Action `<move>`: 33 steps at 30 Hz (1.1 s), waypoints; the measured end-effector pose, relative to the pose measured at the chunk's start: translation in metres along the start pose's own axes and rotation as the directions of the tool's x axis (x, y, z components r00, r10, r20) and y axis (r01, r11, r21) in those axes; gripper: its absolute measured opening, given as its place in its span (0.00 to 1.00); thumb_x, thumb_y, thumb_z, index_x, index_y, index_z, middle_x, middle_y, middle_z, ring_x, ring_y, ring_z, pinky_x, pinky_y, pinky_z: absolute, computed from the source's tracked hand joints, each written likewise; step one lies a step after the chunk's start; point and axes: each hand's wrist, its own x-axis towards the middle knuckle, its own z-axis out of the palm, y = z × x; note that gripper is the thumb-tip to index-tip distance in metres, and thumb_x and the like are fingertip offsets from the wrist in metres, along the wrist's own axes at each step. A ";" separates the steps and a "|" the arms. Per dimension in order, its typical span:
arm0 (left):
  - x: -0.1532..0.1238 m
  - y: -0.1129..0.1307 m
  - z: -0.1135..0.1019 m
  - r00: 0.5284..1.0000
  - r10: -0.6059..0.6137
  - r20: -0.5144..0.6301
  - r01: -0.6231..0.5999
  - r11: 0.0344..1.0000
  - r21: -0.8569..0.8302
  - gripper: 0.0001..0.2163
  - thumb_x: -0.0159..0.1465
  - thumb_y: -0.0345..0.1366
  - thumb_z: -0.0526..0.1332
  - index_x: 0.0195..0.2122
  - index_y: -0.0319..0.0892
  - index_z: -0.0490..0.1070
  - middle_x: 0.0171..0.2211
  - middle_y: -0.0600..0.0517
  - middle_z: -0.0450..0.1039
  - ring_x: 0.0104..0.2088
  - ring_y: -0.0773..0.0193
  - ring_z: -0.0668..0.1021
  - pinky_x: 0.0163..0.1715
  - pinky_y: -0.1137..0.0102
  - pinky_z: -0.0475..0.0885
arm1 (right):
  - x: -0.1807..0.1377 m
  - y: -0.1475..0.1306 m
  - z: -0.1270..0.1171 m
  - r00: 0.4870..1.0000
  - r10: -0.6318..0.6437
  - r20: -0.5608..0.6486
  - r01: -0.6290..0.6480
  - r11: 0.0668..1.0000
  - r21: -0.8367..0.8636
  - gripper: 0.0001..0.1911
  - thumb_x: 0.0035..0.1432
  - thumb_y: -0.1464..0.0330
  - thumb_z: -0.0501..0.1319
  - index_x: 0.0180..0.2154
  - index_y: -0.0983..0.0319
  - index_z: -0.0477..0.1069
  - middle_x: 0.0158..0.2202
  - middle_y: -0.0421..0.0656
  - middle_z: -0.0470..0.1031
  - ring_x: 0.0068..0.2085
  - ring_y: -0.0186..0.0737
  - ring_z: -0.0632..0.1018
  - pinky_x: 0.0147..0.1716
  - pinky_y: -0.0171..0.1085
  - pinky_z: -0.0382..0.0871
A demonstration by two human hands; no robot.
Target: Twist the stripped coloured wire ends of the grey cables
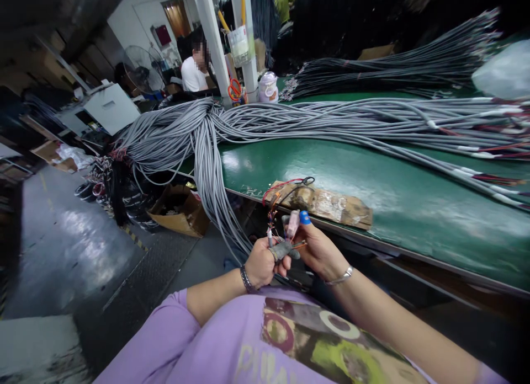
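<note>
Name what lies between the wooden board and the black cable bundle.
In the head view, green tabletop and long grey cables lie between them.

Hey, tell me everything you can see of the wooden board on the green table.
The wooden board looks long, narrow, brown and scuffed, with a pale, shiny patch near its middle. It lies flat along the near edge of the green table, a red wire and a dark wire at its left end. Neither the left hand nor the right hand holds it.
</note>
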 end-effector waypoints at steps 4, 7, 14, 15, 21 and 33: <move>-0.003 0.004 0.000 1.000 0.024 -0.006 -0.024 1.000 -0.009 0.23 0.46 0.54 0.69 0.24 0.35 0.71 0.13 0.55 0.67 0.09 0.74 0.64 0.09 0.77 0.53 | -0.003 -0.001 0.001 0.999 -0.049 -0.003 0.049 0.998 -0.030 0.21 0.46 0.49 0.68 0.25 0.61 0.73 0.21 0.39 0.73 0.22 0.33 0.71 0.21 0.34 0.66; -0.004 0.006 0.000 0.999 0.042 -0.016 -0.042 0.999 -0.017 0.23 0.46 0.54 0.69 0.24 0.35 0.69 0.13 0.55 0.67 0.09 0.73 0.64 0.09 0.76 0.53 | -0.004 -0.003 0.002 0.996 -0.090 0.011 0.091 0.994 -0.055 0.20 0.48 0.50 0.68 0.25 0.61 0.74 0.21 0.39 0.73 0.22 0.32 0.70 0.21 0.33 0.66; -0.002 0.006 -0.002 1.000 0.012 0.012 -0.012 1.000 -0.018 0.24 0.44 0.55 0.69 0.24 0.37 0.69 0.13 0.55 0.66 0.09 0.73 0.64 0.09 0.76 0.53 | 0.002 -0.004 -0.001 1.000 0.020 0.015 -0.020 1.000 -0.008 0.18 0.47 0.52 0.69 0.29 0.60 0.76 0.26 0.42 0.78 0.25 0.36 0.74 0.25 0.36 0.70; -0.001 0.005 -0.002 1.000 0.004 0.013 -0.004 1.000 -0.011 0.24 0.44 0.55 0.69 0.25 0.37 0.69 0.13 0.56 0.66 0.09 0.73 0.64 0.09 0.76 0.53 | 0.003 -0.004 -0.001 0.999 0.030 0.020 -0.030 1.000 0.001 0.17 0.46 0.52 0.69 0.29 0.59 0.76 0.26 0.42 0.78 0.25 0.37 0.75 0.25 0.36 0.70; 0.004 0.000 -0.002 1.000 -0.016 0.017 0.015 0.999 0.032 0.23 0.46 0.54 0.68 0.25 0.36 0.70 0.14 0.55 0.67 0.10 0.74 0.64 0.10 0.76 0.53 | 0.006 -0.001 0.000 0.999 -0.021 0.045 0.021 1.000 -0.013 0.19 0.47 0.51 0.68 0.28 0.60 0.75 0.23 0.42 0.76 0.25 0.39 0.75 0.25 0.37 0.70; -0.011 -0.005 -0.002 0.997 0.070 -0.018 -0.069 0.997 0.044 0.23 0.50 0.55 0.66 0.25 0.36 0.70 0.15 0.54 0.68 0.10 0.73 0.65 0.09 0.76 0.54 | -0.008 -0.007 -0.001 0.999 0.011 0.049 -0.010 1.000 -0.015 0.14 0.53 0.55 0.66 0.30 0.59 0.76 0.27 0.41 0.76 0.25 0.35 0.71 0.26 0.35 0.67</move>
